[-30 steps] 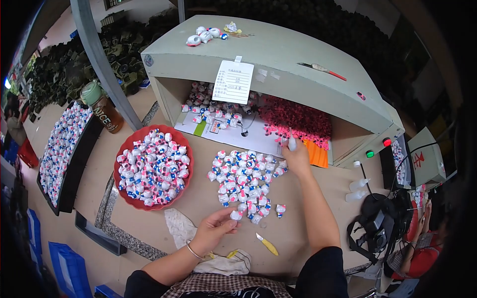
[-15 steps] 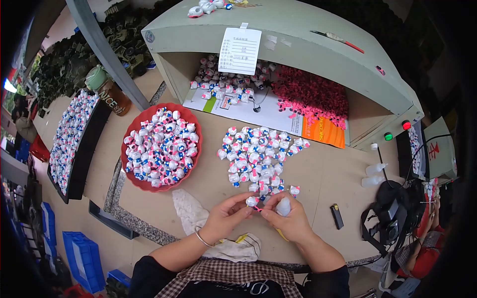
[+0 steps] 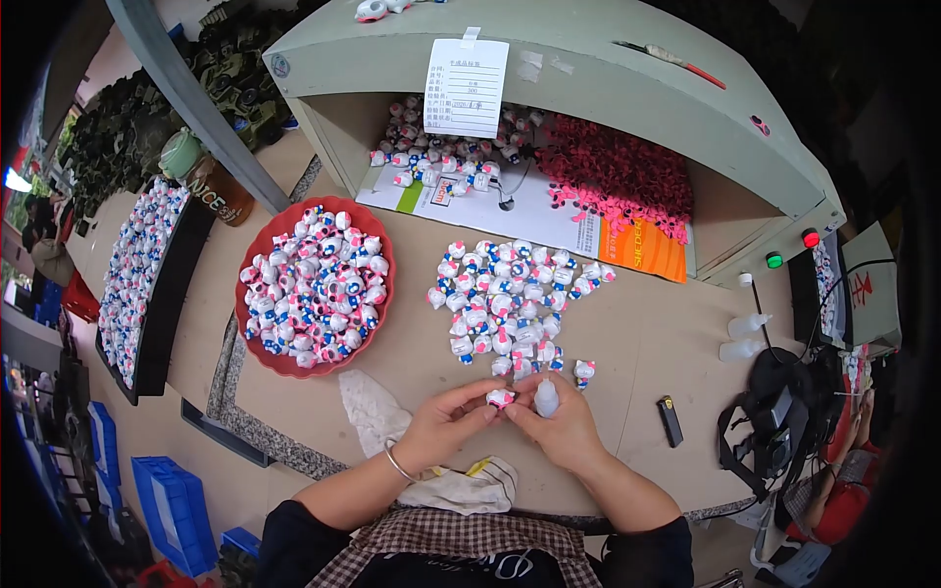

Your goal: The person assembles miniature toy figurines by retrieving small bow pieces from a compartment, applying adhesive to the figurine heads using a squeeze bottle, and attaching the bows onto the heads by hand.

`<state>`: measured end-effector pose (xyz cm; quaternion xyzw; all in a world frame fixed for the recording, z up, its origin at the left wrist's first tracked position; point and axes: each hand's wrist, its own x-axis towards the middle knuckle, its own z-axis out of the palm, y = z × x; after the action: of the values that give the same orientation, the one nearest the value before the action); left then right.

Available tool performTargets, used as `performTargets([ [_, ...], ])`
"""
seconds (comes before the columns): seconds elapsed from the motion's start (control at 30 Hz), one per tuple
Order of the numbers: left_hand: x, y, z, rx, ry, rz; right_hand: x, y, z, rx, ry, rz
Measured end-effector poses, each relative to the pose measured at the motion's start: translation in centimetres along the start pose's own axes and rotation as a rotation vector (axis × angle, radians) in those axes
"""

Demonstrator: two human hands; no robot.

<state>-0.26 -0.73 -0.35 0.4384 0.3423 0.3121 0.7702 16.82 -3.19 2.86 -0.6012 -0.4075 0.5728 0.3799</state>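
Note:
Between thumb and fingers, my left hand (image 3: 443, 425) pinches a small white toy figure (image 3: 500, 398) with pink on it. My right hand (image 3: 569, 431) keeps a small white squeeze bottle (image 3: 546, 398) tucked by its fingers, nozzle pointing away from me. The right thumb and fingertip also reach the toy's right side, where a pink part shows against it. Just beyond both hands lies a loose cluster of similar white, pink and blue toy figures (image 3: 505, 304).
A red bowl (image 3: 387, 294) heaped with figures stands left. Behind, a grey shelf box (image 3: 627, 59) holds more figures and many pink pieces (image 3: 618, 176). A cloth (image 3: 372, 412) lies by my left forearm. Bottles (image 3: 740, 350), a black lighter-like object (image 3: 669, 421) and a black bag (image 3: 774, 431) are right.
The pink piece that stuck out between my fingertips now sits against the toy figure. The bottle has tipped more upright in my right hand, and the camera view has shifted slightly.

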Motion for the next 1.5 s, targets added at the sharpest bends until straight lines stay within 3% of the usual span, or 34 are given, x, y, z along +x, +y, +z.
performTargets([
  [0.13, 0.1, 0.0, -0.2, -0.06, 0.015, -0.017, 0.0, 0.0, 0.3, 0.029, -0.023, -0.071],
  [0.27, 0.0, 0.0, -0.6, -0.085, -0.043, -0.009, 0.1, 1.6, 0.4, -0.15, 0.034, -0.35],
  [0.6, -0.2, 0.5, -1.0, -0.052, -0.072, -0.033, 0.0, 1.1, 0.5, -0.257, 0.008, -0.403],
  [0.7, 0.0, 0.2, -1.1, -0.077, -0.026, 0.175, -0.2, 1.3, 0.7, -0.157, 0.034, -0.393],
  [0.8, 0.5, 2.8, -2.1, -0.653, 0.314, 0.344, -0.5, 1.3, -0.2, -0.005, 0.078, -0.256],
  [0.9, 0.8, 3.7, -3.7, -0.887, 0.342, 0.344, -0.6, 0.9, -0.7, 0.135, 0.154, -0.238],
  [1.0, 0.6, 2.8, -3.0, -0.263, 0.417, 0.316, -1.2, -0.3, -1.9, 0.166, 0.164, -0.266],
  [1.1, 0.9, 1.4, -3.1, 0.569, 0.383, 0.441, -1.6, -0.1, -3.0, 0.058, 0.176, -0.323],
  [1.2, 1.3, 2.3, -1.2, 1.064, 0.479, 0.411, -1.5, 0.6, -3.1, 0.036, 0.161, -0.322],
  [1.3, 2.4, 1.6, -1.1, 1.306, 0.516, 0.434, -1.5, 0.9, -2.5, 0.098, 0.168, -0.29],
  [1.4, 2.3, 1.1, -1.6, 1.354, 0.518, 0.485, -1.6, 1.0, -2.4, 0.165, 0.208, -0.256],
  [1.5, 1.0, 2.1, -1.4, 1.015, 0.455, 0.345, -1.5, 1.3, -3.6, 0.043, 0.193, -0.328],
])
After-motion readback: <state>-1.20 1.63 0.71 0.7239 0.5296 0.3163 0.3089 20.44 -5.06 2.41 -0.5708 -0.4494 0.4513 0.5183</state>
